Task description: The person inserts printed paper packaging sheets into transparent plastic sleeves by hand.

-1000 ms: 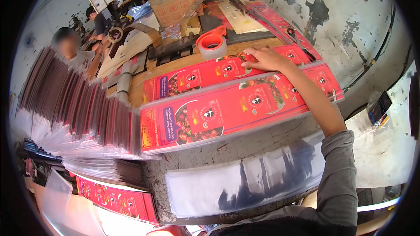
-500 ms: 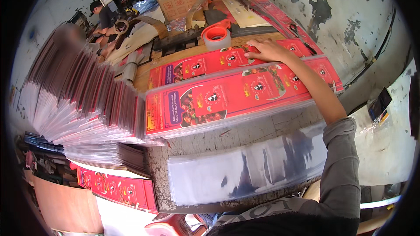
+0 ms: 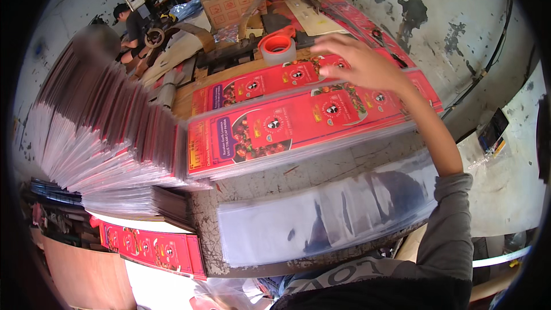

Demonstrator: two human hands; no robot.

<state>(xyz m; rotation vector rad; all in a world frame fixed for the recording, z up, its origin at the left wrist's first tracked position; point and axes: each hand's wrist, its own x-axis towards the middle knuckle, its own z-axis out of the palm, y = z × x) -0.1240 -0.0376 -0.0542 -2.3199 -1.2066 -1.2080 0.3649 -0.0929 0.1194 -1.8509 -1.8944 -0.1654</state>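
Beneath right hand [image 3: 364, 68], spread and released: red printed sheets [image 3: 301, 116]; left hand unseen.

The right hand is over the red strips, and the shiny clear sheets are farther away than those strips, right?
Not quite: in the head view, the shiny clear sheets lie nearer, not farther away, than the red strips under the right hand.

Right hand [image 3: 370, 66]: one; tape dispenser [image 3: 279, 55]: one; clear-film stack [image 3: 330, 212]: one.
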